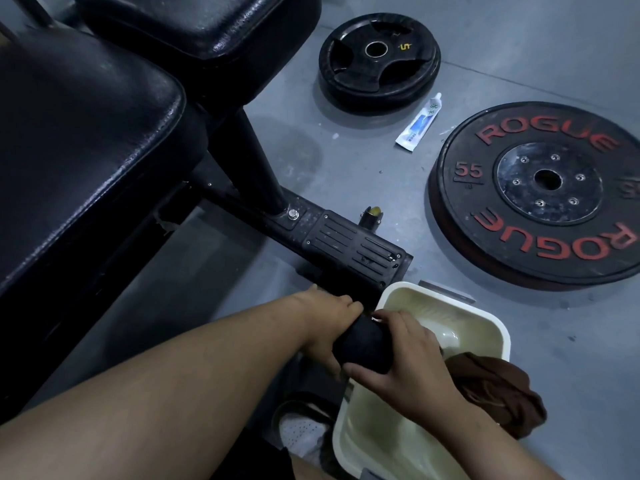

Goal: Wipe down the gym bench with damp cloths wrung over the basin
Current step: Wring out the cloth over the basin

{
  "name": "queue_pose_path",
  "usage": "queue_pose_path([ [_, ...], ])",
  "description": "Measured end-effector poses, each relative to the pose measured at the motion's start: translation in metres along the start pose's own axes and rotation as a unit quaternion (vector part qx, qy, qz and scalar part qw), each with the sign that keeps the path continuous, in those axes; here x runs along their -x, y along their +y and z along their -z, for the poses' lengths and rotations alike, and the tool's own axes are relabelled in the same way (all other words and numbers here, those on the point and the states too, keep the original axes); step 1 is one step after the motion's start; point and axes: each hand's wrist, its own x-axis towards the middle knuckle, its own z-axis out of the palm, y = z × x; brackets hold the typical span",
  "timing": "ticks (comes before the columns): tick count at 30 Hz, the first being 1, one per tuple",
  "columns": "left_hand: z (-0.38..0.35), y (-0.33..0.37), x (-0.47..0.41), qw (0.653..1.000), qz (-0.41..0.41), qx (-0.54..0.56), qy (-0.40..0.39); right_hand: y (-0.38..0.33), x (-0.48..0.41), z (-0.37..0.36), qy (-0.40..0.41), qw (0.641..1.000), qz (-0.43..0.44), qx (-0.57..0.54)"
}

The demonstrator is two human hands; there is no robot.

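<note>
Currently I note left hand (329, 327) and right hand (401, 355) both gripping a black cloth (363, 344) over the basin (498, 327) rim (brown cloth (498, 396) draped there); bench (86, 140) left, plates (535, 192) beyond.

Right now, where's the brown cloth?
In the head view, the brown cloth is at lower right, draped over the right rim of the cream basin, just beyond the right hand.
</note>
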Motion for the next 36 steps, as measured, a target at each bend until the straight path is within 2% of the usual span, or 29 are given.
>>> queue_pose_path([
  [3,-0.004,0.003,-0.002,0.999,0.005,0.044,0.001,0.003,0.002,0.006,0.002,0.998,-0.026,-0.053],
  [6,0.000,0.005,-0.004,1.000,-0.003,0.009,0.008,0.009,0.002,0.011,0.006,0.997,-0.039,-0.062],
  [14,0.004,0.010,-0.002,1.000,-0.003,0.017,0.003,0.018,-0.002,0.012,-0.057,0.996,0.026,-0.068],
  [17,0.002,0.011,-0.003,0.999,0.000,0.039,0.001,0.021,-0.002,0.012,-0.101,0.989,0.008,-0.106],
  [20,0.004,0.011,-0.001,0.999,-0.006,0.037,0.016,0.024,-0.001,0.009,-0.117,0.989,-0.017,-0.085],
  [25,0.005,-0.011,0.006,1.000,-0.002,0.008,0.002,0.010,0.006,0.006,-0.012,0.999,0.029,-0.020],
  [31,0.002,-0.015,0.000,1.000,0.007,0.000,-0.011,0.013,0.002,0.005,-0.034,0.999,0.009,-0.016],
  [36,0.001,-0.014,-0.002,1.000,-0.006,0.001,-0.006,0.017,0.006,0.009,-0.034,0.999,0.032,-0.006],
])
